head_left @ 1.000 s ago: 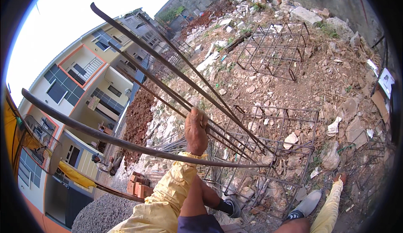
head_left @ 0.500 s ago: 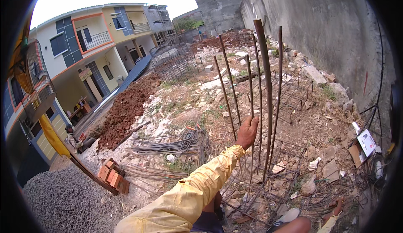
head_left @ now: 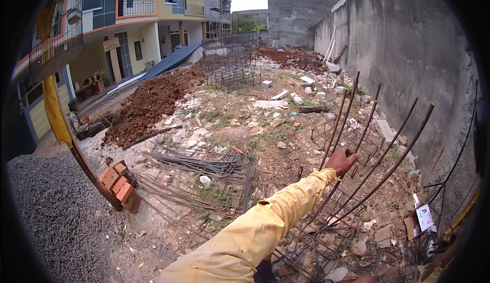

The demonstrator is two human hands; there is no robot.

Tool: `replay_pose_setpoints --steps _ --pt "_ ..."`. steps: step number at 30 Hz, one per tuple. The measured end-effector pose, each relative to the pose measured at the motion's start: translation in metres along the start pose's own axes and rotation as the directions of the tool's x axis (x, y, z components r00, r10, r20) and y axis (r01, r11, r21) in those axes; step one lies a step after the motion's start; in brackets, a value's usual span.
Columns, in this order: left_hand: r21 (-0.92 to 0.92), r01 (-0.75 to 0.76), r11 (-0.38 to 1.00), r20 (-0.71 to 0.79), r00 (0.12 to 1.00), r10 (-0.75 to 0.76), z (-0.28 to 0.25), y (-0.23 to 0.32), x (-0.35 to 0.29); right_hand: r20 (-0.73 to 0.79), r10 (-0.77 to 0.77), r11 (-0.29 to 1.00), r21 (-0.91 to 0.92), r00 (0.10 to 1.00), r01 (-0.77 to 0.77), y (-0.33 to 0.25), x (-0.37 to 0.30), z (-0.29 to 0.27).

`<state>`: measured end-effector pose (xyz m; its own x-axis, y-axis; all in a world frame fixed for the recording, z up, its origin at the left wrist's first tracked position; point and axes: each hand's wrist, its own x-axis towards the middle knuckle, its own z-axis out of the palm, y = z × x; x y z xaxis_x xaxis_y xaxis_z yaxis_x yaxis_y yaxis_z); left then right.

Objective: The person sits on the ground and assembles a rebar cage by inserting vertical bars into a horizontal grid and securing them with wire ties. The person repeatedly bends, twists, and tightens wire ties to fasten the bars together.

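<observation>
Steel rods (head_left: 368, 116), several — leaning to the right, standing over a wire cage (head_left: 326, 228) on the rubble (head_left: 384, 235). Left hand (head_left: 342, 161): loosely closed, apparently gripping at least one rod partway up. Right hand (head_left: 445, 248): showing dimly at the lower right — opening and hold impossible to tell. Step, seemingly: steadying rods; next move probably calling for firm grip, feet staying put.

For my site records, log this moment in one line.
left hand: at slanted rebar rods; right hand: near white box; grips: unclear; left ground: bricks, gravel
</observation>
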<state>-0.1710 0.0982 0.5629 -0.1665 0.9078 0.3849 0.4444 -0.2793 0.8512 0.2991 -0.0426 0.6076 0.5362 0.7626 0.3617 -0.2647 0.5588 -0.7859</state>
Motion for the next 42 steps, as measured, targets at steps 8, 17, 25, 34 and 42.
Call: replay_pose_setpoints --steps 8,17,25,34,42 --pt "-0.143 -0.15 0.978 -0.095 0.986 0.137 -0.007 0.066 0.028 0.162 -0.364 0.931 0.069 0.917 0.358 -0.076 0.004 0.118" --pt "-0.167 -0.147 0.975 -0.019 0.989 0.145 -0.008 0.065 0.052 0.409 -0.624 0.643 -0.216 0.666 0.735 -0.071 -0.059 0.256" --pt "-0.285 -0.251 0.925 -0.1 0.968 0.232 -0.011 0.077 0.052 0.66 -0.644 0.201 -0.342 0.387 0.918 -0.04 -0.075 0.286" --pt "-0.535 -0.256 0.805 -0.049 0.961 0.274 -0.057 0.097 0.041 0.772 -0.624 -0.124 -0.244 0.116 0.962 -0.018 -0.057 0.287" --pt "-0.766 0.083 0.638 0.236 0.959 0.158 -0.144 0.182 0.076 0.816 -0.578 -0.134 -0.117 0.018 0.984 -0.016 -0.036 0.291"
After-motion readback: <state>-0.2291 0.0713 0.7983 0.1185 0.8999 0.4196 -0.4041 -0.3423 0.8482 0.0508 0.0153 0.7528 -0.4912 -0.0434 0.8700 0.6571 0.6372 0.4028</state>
